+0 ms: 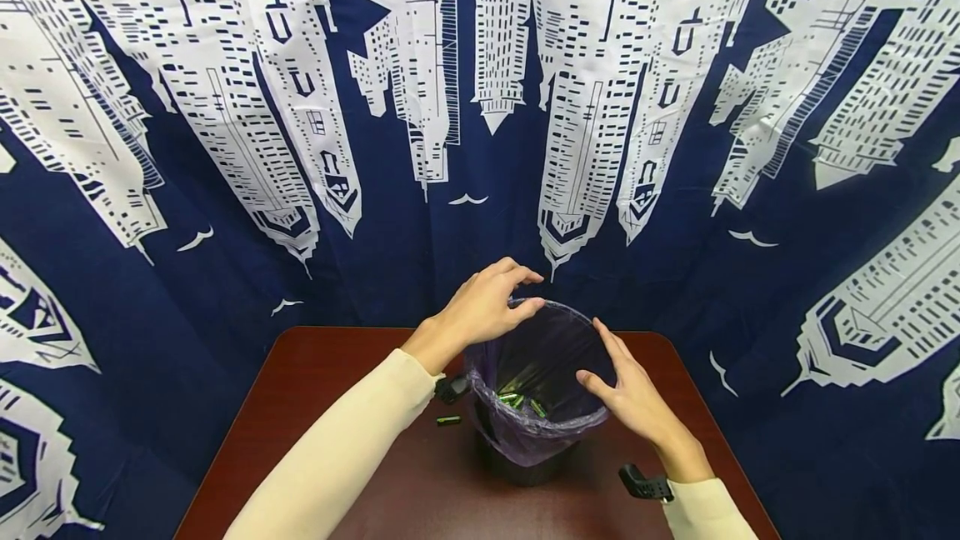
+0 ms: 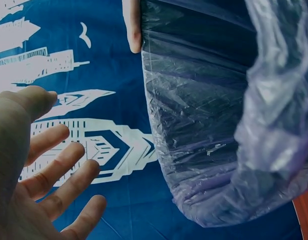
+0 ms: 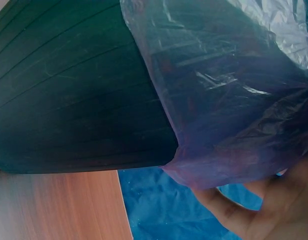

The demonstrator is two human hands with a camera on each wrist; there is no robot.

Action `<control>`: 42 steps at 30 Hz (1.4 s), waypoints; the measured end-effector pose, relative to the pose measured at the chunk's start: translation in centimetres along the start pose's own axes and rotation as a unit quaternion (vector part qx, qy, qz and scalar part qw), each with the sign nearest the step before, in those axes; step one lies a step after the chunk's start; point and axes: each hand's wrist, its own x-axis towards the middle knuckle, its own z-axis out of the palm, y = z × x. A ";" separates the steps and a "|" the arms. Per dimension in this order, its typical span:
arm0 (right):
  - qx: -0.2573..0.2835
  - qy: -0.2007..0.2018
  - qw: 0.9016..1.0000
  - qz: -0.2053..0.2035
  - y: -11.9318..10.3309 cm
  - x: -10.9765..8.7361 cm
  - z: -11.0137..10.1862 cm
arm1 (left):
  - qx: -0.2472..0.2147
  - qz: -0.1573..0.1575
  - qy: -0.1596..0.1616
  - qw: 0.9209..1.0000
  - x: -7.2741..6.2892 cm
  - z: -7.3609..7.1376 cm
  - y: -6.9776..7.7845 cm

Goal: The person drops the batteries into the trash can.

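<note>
A dark trash can [image 1: 525, 473] stands on the table, lined with a translucent purple trash bag [image 1: 525, 432] folded over its rim. Several small green cylinders, likely batteries [image 1: 538, 408], lie inside at the bottom. My left hand [image 1: 487, 302] hovers over the far left of the rim, fingers spread and loosely bent; the left wrist view shows it apart from the bag, holding nothing. At the right of the rim is my right hand [image 1: 633, 390], its fingers extended along the bag's outer side and the thumb over the opening. In the right wrist view its fingers [image 3: 221, 207] touch the bag.
One green battery [image 1: 448, 420] lies on the reddish-brown table [image 1: 337, 373], left of the trash can. A navy curtain [image 1: 420, 257] with white city buildings hangs behind and on both sides. Each wrist wears a black device, the right one [image 1: 643, 483] plainly visible.
</note>
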 end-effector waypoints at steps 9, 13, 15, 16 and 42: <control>0.001 0.006 1.000 0.001 0.5 -0.1 0.0 | -0.009 -0.007 0.019 1.000 -1.0 0.3 -0.9; 0.004 0.007 1.000 0.004 0.5 -0.2 -0.1 | -0.015 -0.014 0.020 1.000 -1.6 0.7 -1.3; 0.003 0.007 1.000 0.004 0.5 -0.3 -0.1 | -0.015 -0.014 0.023 1.000 -1.9 0.8 -1.5; 0.001 0.007 1.000 0.005 0.5 -0.4 0.0 | -0.015 -0.014 0.025 0.999 -2.0 0.9 -1.7; 0.000 0.015 1.000 -0.002 0.4 -0.2 0.2 | -0.075 -0.043 0.086 0.993 -7.2 2.1 -6.8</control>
